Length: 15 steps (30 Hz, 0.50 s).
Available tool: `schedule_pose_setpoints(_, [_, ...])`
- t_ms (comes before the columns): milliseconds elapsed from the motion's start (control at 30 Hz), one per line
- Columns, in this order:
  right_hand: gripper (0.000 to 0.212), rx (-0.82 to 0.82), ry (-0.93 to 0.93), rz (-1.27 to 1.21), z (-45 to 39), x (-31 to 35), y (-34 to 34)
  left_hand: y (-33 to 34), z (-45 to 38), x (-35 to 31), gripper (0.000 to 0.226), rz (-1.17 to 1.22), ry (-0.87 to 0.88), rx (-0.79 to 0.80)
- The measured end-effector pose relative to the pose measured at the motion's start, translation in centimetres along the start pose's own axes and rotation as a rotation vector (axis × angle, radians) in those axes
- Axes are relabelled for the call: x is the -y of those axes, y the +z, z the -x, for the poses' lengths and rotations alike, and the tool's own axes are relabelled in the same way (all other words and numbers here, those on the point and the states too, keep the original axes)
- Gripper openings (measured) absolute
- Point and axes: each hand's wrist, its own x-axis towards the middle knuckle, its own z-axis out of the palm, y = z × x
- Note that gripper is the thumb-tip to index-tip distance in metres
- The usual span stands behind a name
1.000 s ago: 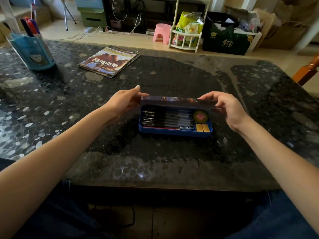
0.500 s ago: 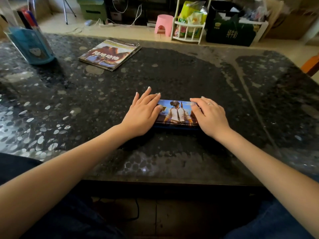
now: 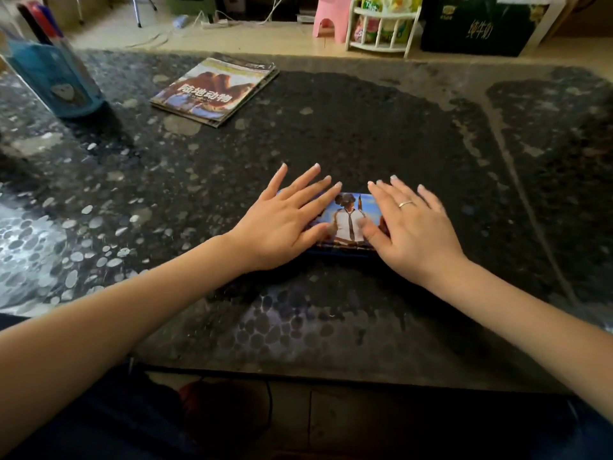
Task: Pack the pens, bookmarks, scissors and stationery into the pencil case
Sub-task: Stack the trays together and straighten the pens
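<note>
The blue pencil case (image 3: 348, 220) lies closed on the dark stone table (image 3: 365, 134), its lid printed with a figure in a white shirt and tie. My left hand (image 3: 285, 217) lies flat over the case's left end, fingers straight and spread. My right hand (image 3: 411, 220), with a ring on one finger, lies flat over the right end, fingers straight. Only the middle of the lid shows between my hands. The contents are hidden under the lid.
A stack of magazines (image 3: 215, 89) lies at the back left of the table. A blue pen holder (image 3: 56, 81) with markers stands at the far left. Beyond the table are a pink stool (image 3: 331, 19), a white rack (image 3: 384, 26) and a dark box (image 3: 477, 24).
One second ago the lid was held half open with pens visible inside. The lid came down and both hands now lie flat on it; since half a second ago they have barely shifted.
</note>
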Motion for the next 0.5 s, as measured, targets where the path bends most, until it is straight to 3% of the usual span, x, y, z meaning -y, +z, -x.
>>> schedule_pose_setpoints(233, [0.1,0.211,-0.136,0.042,-0.9,0.2,-0.8,0.2,-0.7,-1.4,0.067,0.017,-0.031,0.001])
schedule_pose_setpoints(367, [0.096,0.112,-0.172,0.131,-0.4,0.8,-0.4,0.5,-0.7,-2.5,0.061,-0.062,-0.085,-0.062])
schedule_pose_setpoints(500, [0.093,0.094,-0.127,0.051,-0.1,1.3,-0.2,1.2,-0.5,-3.7,0.059,-0.078,-0.194,-0.142])
